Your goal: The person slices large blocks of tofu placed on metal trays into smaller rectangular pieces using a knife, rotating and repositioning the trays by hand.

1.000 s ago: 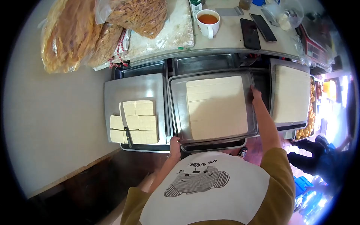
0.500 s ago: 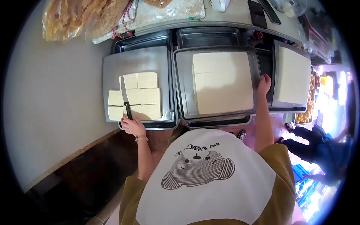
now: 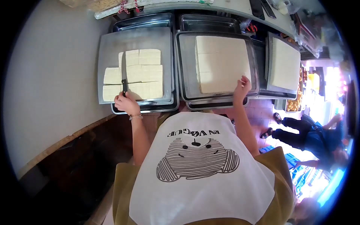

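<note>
My left hand [image 3: 127, 103] is closed round the black handle of a knife [image 3: 124, 84]. The blade points away from me and lies along a seam among cream-white, tofu-like blocks [image 3: 151, 73] on a grey metal sheet [image 3: 108, 45]. Over the lower right of a large pale slab [image 3: 221, 67] is my right hand [image 3: 242, 89], its fingers curled together; whether anything small is between them is hard to make out. That slab sits in a shallow metal tray [image 3: 186, 88] and shows cut lines on its left side.
Further right, another pale slab [image 3: 285, 63] rests on a tilted metal sheet. Dark trays [image 3: 210, 24] stand behind. Phones [image 3: 257, 8] lie on the counter at the back. Round golden items [image 3: 294, 103] fill a tray at right. Another person [image 3: 318, 138] stands at the right.
My right hand has left the middle tray's right rim and come inward over the slab. The knife has swung straighter in my left hand. The whole view has shifted, and the other person has moved.
</note>
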Tool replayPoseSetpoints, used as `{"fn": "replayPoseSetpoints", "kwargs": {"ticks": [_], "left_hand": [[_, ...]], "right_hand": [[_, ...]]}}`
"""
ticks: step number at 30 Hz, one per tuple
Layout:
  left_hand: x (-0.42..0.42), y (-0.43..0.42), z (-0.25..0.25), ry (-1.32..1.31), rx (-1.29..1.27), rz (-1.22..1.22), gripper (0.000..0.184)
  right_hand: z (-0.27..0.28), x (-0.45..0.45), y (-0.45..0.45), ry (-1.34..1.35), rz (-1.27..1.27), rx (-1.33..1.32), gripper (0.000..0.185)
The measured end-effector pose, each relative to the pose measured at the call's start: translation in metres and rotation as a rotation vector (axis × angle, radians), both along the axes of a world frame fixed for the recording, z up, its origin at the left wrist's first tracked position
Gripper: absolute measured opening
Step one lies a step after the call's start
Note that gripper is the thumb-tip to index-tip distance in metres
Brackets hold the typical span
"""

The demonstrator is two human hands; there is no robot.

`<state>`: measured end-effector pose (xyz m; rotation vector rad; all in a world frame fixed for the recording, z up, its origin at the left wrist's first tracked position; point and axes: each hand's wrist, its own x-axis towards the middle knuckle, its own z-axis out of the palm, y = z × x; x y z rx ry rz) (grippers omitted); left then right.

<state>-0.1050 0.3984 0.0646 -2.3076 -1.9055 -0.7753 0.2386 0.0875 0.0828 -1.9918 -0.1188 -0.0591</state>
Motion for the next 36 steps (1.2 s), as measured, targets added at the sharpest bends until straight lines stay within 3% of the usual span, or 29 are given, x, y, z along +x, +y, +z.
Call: {"fn": "replayPoseSetpoints", "kwargs": {"ticks": [4, 5, 10, 12, 13, 14, 15, 16, 20, 21, 24, 27, 30, 33, 36], "left_hand": [[-0.002, -0.004, 0.027, -0.206, 0.071, -0.122, 0.023], [0.007, -0.008, 0.037, -0.527, 0.042, -0.212, 0.024], [0.055, -0.064, 0.101, -0.903, -0.552, -0.389, 0.026], [0.078, -0.092, 0.099, -0.901, -0.793, -0.438, 0.029], [0.088, -0.106, 0.087, -0.827, -0.737, -0.590, 0.032], [0.096, -0.118, 0.080, -0.809, -0.723, -0.740, 0.035], [0.104, -0.129, 0.089, -0.868, -0.909, -0.781, 0.037], [0.112, -0.133, 0.092, -0.761, -0.898, -0.859, 0.037], [0.142, -0.147, 0.078, -0.531, -1.017, -1.149, 0.034], [0.151, -0.151, 0.080, -0.600, -1.119, -1.199, 0.036], [0.176, -0.157, 0.106, -0.294, -0.944, -1.337, 0.032], [0.202, -0.172, 0.054, -0.412, -0.931, -1.210, 0.041], [0.224, -0.157, -0.048, -0.749, -0.860, -1.014, 0.050], [0.243, -0.113, -0.022, -0.719, -0.977, -1.006, 0.060], [0.273, -0.097, -0.019, -0.603, -1.061, -0.868, 0.064]], "right_hand": [[0.024, -0.056, 0.048, -0.110, 0.204, -0.081, 0.024], [0.028, -0.071, 0.060, -0.063, 0.311, -0.053, 0.022], [0.083, -0.143, 0.106, 0.316, 0.945, 0.192, 0.024], [0.096, -0.153, 0.115, 0.368, 0.995, 0.263, 0.027], [0.099, -0.155, 0.116, 0.395, 1.016, 0.299, 0.028], [0.096, -0.155, 0.113, 0.359, 0.912, 0.262, 0.027], [0.088, -0.153, 0.110, 0.320, 0.805, 0.226, 0.026], [0.080, -0.149, 0.105, 0.280, 0.695, 0.191, 0.025], [0.082, -0.123, 0.069, 0.271, 0.607, 0.045, 0.022], [0.083, -0.118, 0.063, 0.316, 0.548, 0.062, 0.020], [0.071, -0.102, 0.045, 0.361, 0.256, 0.233, 0.020], [0.056, -0.078, 0.027, 0.328, 0.118, 0.302, 0.019], [0.060, -0.061, 0.016, 0.355, 0.053, 0.322, 0.019], [0.051, -0.053, 0.002, 0.428, 0.054, 0.360, 0.019], [0.047, -0.056, -0.008, 0.459, 0.133, 0.233, 0.019]]}}
